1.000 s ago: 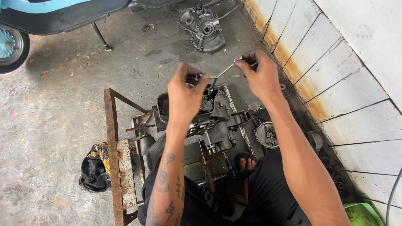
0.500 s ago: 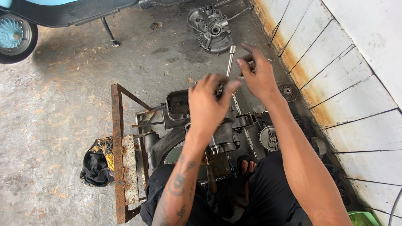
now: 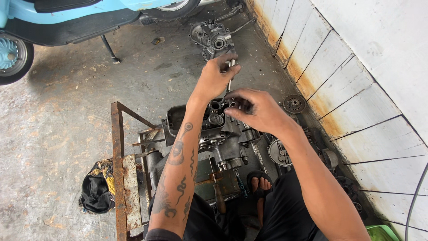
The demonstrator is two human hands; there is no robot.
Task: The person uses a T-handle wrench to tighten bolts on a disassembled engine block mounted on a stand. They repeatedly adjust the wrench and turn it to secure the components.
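Left hand grips a slim steel rod upright; right hand pinches at the greasy cast engine case on the rusty frame.

A blue scooter stands beyond a dark rag.

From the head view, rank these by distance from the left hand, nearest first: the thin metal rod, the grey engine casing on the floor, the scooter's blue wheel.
1. Thin metal rod: gripped in the left hand.
2. Grey engine casing: on the concrete floor just beyond the hand, near the wall.
3. Scooter's blue wheel: far off at the picture's left edge.
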